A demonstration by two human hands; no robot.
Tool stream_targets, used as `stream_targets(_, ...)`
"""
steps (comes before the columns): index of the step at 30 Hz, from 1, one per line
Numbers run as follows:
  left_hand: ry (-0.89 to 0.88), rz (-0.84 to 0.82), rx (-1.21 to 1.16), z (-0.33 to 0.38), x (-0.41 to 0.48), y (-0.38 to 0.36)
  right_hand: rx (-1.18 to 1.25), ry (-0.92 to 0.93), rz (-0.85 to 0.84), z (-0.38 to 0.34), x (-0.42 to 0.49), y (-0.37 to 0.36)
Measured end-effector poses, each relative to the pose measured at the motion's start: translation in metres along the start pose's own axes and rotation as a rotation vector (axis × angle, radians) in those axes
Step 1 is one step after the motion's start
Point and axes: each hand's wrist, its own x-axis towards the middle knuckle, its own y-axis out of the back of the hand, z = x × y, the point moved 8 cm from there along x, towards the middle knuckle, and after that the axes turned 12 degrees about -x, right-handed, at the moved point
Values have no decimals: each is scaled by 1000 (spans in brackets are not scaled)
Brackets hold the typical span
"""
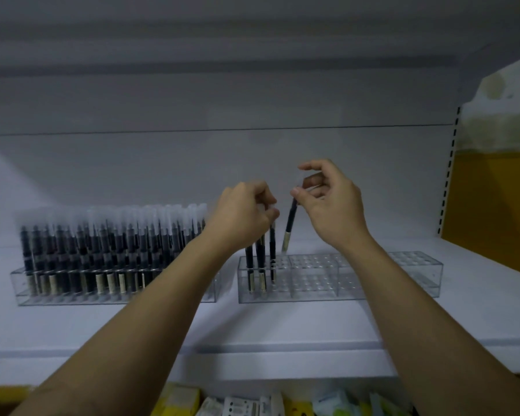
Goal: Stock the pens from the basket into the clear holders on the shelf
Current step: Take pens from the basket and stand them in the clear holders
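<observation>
Two clear holders stand on the white shelf (pixel 282 325). The left holder (pixel 114 298) is packed with several black pens with frosted caps. The right holder (pixel 357 283) has three black pens (pixel 260 259) standing at its left end; most of its holes are bare. My left hand (pixel 243 217) grips the tops of those pens. My right hand (pixel 330 199) pinches the cap end of one black pen (pixel 290 223), tilted, its pale tip just above the holder's top near the standing pens. The basket is out of view.
The shelf's back panel is plain white, with a slotted upright (pixel 449 175) at the right and a yellow wall (pixel 493 205) beyond it. Below the shelf's front edge lie several packaged goods (pixel 252 405).
</observation>
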Motion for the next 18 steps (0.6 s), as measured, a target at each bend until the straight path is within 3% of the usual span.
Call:
stream_targets(4, -18, 6, 10, 1, -1, -3, -1, -18, -23, 1, -3, 2)
stream_targets(10, -44, 34, 32, 1, -5, -2, -117, -14, -317, 4, -30, -36)
stream_targets(18, -80, 54, 52, 1, -16, 0, -240, -9, -420, 12, -55, -39)
